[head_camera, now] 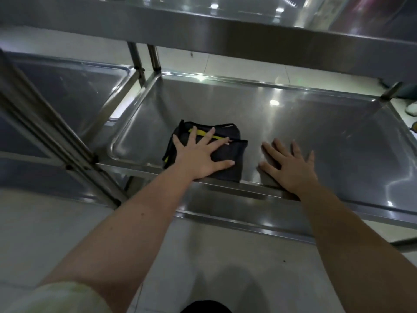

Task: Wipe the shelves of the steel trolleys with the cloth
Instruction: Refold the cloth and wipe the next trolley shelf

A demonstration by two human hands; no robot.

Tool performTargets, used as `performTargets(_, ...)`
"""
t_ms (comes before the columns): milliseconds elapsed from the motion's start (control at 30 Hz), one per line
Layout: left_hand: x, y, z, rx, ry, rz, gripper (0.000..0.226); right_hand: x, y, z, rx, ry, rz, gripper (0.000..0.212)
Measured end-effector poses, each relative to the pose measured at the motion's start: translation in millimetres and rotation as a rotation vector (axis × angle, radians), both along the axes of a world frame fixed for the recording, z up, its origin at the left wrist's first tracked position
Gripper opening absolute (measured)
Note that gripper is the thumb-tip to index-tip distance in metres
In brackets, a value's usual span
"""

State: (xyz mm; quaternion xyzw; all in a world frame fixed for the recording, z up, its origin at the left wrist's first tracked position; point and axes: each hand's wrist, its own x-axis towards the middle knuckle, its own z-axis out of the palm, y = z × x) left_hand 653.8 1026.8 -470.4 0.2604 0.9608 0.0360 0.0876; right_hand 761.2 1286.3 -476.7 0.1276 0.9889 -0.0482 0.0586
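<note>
A folded dark cloth (pixel 228 154) with a yellow stripe lies on the middle shelf (pixel 316 123) of a steel trolley, near the shelf's front left. My left hand (pixel 200 154) presses flat on the cloth with its fingers spread. To the right of the cloth, my right hand (pixel 291 166) rests flat on the bare steel at the shelf's front edge, fingers spread and holding nothing.
The trolley's top shelf (pixel 225 26) overhangs the working space. A lower shelf (pixel 237 211) shows beneath the front edge. A second steel trolley (pixel 67 91) stands close on the left, its uprights (pixel 45 123) beside my left arm. Pale floor tiles lie below.
</note>
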Motion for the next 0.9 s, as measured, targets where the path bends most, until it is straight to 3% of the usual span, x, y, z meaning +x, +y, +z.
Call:
performTargets(167,-44.1,-117.1,9.0,-0.044,-0.072,0.262,0.095,-2.7,-7.9,0.2,0.031,-0.018,-0.007,0.081)
performTargets(400,-10.9,-86.1,9.2,-0.056,-0.106,0.225,0.086,-1.8,-11.8,2.1,0.074,-0.039,0.005,0.071)
performTargets(467,9.1,-54.4,11.4,-0.051,-0.102,0.148,0.082,-1.8,-13.9,6.7,0.060,-0.012,0.091,0.069)
performTargets(600,26.3,-33.2,10.0,-0.049,-0.086,0.055,0.084,-8.9,-17.1,15.8,0.011,0.009,0.527,0.065)
performTargets(667,12.2,-61.8,10.1,-0.027,-0.075,0.077,0.085,-12.6,-14.3,15.7,0.007,0.006,0.564,0.065)
performTargets(800,-23.8,-137.0,18.4,-0.063,-0.117,0.323,0.086,-13.5,-11.9,10.8,0.010,0.023,0.558,0.067)
performTargets(900,-31.9,-146.8,18.2,-0.100,-0.128,0.356,0.095,-15.1,-12.5,8.0,0.019,0.032,0.536,0.067)
